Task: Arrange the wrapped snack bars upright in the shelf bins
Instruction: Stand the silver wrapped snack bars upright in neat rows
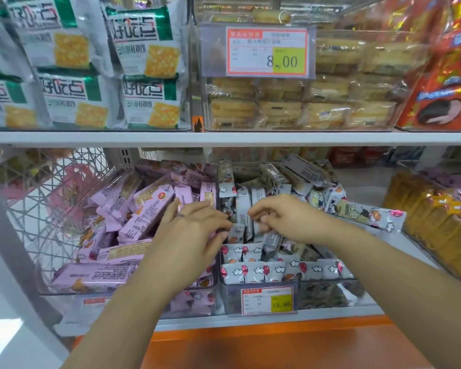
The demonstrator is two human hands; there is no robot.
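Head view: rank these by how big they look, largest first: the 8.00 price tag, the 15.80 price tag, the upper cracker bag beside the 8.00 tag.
1. upper cracker bag
2. 8.00 price tag, about as wide but shorter
3. 15.80 price tag, clearly smallest, though it likely sits nearer the camera

hands (285, 217) on grey snack bars (243, 206)

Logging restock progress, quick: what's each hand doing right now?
Left hand: open, fingers fairly straight.
Right hand: curled, pinching a grey-wrapped snack bar.
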